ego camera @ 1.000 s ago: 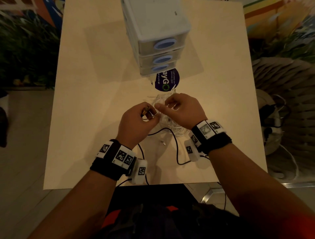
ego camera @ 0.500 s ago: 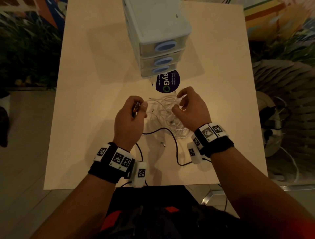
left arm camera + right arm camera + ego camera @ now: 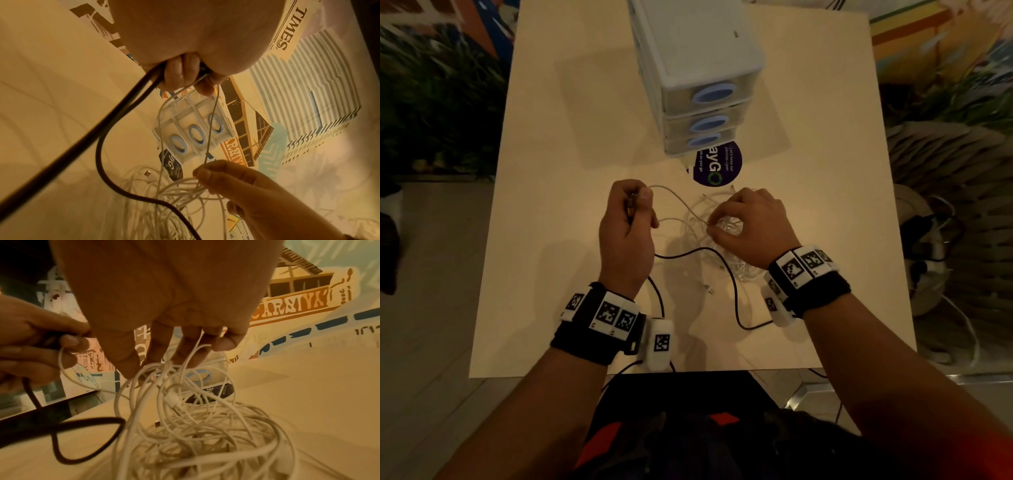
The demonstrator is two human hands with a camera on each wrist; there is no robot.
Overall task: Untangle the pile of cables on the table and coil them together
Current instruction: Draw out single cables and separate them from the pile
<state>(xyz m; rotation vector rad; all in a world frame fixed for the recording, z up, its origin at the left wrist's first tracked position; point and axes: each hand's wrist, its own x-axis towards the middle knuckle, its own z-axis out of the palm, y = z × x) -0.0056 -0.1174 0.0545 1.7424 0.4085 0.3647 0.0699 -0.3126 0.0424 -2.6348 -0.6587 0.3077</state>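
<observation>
A tangled pile of white cables (image 3: 744, 270) (image 3: 205, 434) lies on the beige table (image 3: 568, 171). A black cable (image 3: 688, 251) (image 3: 102, 146) loops across it towards the near edge. My left hand (image 3: 638, 205) is raised left of the pile. It grips one end of the black cable together with white strands (image 3: 162, 129) that run back to the pile. Over the pile, my right hand (image 3: 719, 229) (image 3: 185, 350) curls its fingers down and pinches several white strands (image 3: 197, 177). A loose plug (image 3: 710, 291) lies on the table.
A white three-drawer unit (image 3: 698, 68) with blue handles stands at the far middle of the table, a round purple sticker (image 3: 717, 168) at its foot. Chairs and more cables are on the floor to the right. The table's near edge runs under my wrists.
My hands were touching over the pile a second ago. The left hand has drawn away to the left with its cable ends, stretching white strands out, and the right hand has settled onto the pile.
</observation>
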